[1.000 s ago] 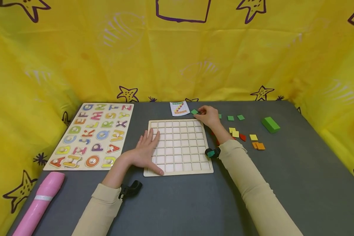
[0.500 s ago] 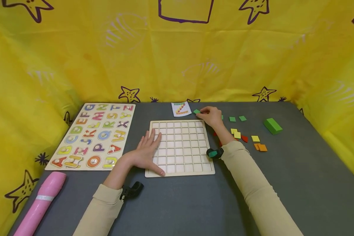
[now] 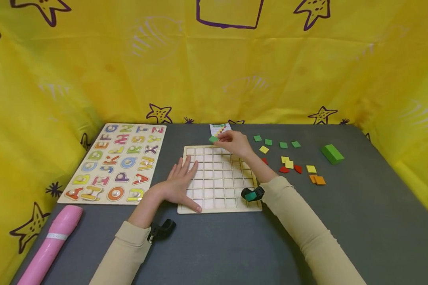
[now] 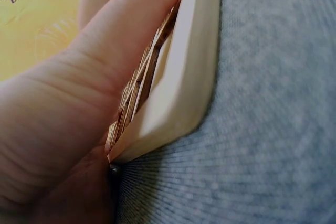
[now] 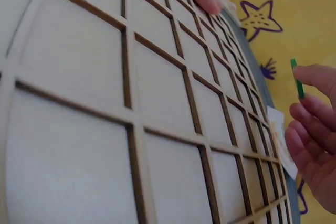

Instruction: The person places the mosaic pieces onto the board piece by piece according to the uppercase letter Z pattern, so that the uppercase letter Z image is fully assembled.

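Observation:
A wooden grid board (image 3: pixel 219 211) with square cells lies on the grey table. My left hand (image 3: pixel 176 184) rests spread over its left edge, the thumb on the front left corner; in the left wrist view the thumb (image 4: pixel 89 72) lies along the wooden rim. My right hand (image 3: pixel 235 144) pinches a green square tile (image 3: pixel 213 139) above the board's far edge. The right wrist view shows that tile (image 5: pixel 297 78) edge-on between thumb and fingers, apart from the board. Behind the hand, a pattern card (image 3: pixel 219 127) printed with coloured shapes is partly covered.
Several green tiles (image 3: pixel 283 145) lie to the right, with yellow tiles (image 3: pixel 289 164), red pieces (image 3: pixel 297 169) and orange tiles (image 3: pixel 320 180). Farther right is a green block (image 3: pixel 332 154). An alphabet puzzle board (image 3: pixel 105 172) and a pink tube-like object (image 3: pixel 51 245) are on the left.
My right hand has lifted the green tile from beside the card and carried it left, over the board's far edge. The left hand stays on the board.

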`<state>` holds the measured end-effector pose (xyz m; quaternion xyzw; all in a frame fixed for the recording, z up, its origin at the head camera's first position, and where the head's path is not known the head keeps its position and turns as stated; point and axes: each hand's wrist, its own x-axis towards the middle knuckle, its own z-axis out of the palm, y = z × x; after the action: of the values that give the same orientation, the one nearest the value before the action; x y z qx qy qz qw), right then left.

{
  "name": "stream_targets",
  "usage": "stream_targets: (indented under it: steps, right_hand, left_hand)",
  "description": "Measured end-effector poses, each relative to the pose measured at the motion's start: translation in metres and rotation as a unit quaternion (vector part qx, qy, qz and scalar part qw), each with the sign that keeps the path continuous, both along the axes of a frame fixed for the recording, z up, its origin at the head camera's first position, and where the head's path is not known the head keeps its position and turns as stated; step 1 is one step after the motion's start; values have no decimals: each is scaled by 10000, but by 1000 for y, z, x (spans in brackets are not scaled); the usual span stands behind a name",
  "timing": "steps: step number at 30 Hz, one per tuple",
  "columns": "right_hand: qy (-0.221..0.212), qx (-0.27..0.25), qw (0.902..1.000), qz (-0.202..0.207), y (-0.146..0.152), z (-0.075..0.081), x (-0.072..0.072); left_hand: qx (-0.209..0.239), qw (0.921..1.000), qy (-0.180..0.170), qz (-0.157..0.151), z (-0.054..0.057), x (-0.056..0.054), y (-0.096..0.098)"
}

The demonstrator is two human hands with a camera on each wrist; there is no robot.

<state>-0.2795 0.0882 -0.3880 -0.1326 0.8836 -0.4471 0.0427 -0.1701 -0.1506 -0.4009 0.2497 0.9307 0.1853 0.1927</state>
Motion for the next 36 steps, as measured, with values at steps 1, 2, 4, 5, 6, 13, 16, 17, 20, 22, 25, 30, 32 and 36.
stream_targets:
  steps: [1,2,4,5,6,13,16,17,20,22,25,30,32,36]
  right_hand:
    - [33,63,9998,172,-6,-1,1]
    - [90,126,9993,331,-12,-2,2]
    - [217,317,9974,604,-21,-4,4]
    - [278,395,9963,716,-25,-6,4]
    - [328,472,9952,790,-28,-7,4]
    - [650,822,9902,921,-35,-11,4]
    - [676,780,9906,897,-36,-12,5]
    - [670,753,9910,881,-36,-13,5]
    - [626,679,9927,773,-37,-15,6]
    - [553,597,9946,648,-37,-16,6]
    - [451,464,9967,499,-36,-18,7]
    - [445,498,9959,606,-34,-18,9]
    - [392,460,9961,638,-32,-18,10]
    - [188,125,9988,441,-24,-16,9]
  left_hand:
    - [-17,10000,2,3,0,0,0]
    - [-31,10000,5,-1,0,0,0]
    - [-49,10000,6,-3,-1,0,0]
    - [-54,10000,4,-3,-1,0,0]
    - [-41,10000,0,-6,-1,0,0]
    - [7,10000,-10,34,1,1,3]
    - [-42,10000,-48,69,2,2,3]
    - [-31,10000,-50,79,2,2,3]
    - [-23,10000,-29,81,2,2,2]
    - [4,10000,-7,95,1,2,2]
    - [1,9999,2,135,1,2,2]
    - [0,9998,54,185,1,3,4]
    - [-15,9998,69,190,1,3,4]
    - [-18,9997,59,230,1,4,5]
